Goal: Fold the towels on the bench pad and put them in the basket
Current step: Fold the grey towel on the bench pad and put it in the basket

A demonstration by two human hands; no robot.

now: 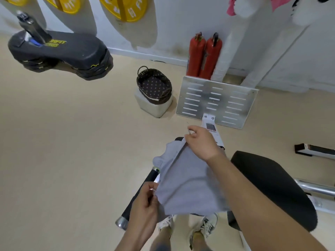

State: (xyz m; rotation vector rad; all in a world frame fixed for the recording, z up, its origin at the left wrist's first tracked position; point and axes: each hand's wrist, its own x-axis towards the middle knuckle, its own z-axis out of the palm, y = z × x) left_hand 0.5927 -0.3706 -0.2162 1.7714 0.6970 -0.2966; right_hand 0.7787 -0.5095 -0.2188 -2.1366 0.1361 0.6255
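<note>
— Hands?
— Apart. My left hand (145,205) pinches the soft grey towel (186,180) at its near corner; my right hand (201,142) grips the far hem.
— Basket (154,86)?
— Oval, woven, dot-lined, on a pale block (154,107), well apart.

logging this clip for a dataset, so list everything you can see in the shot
grey cloth towel: one, grey, held between both hands, centre foreground
dark woven basket with dotted lining: one, brown, on the block, mid-floor
pale square block: one, off-white, under the basket
red fire extinguishers: two, red, against the wall
silver slotted metal plate: one, silver, right of the basket
black padded seat: one, black, right foreground
black padded platform with yellow lettering: one, black, upper left
yellow round discs: three partly visible, yellow, top edge
black foam-covered bar: one, black, below the towel
white laced sneakers: two, white, bottom edge
left hand: pinches the towel's near edge
right hand: pinches its far corner
</note>
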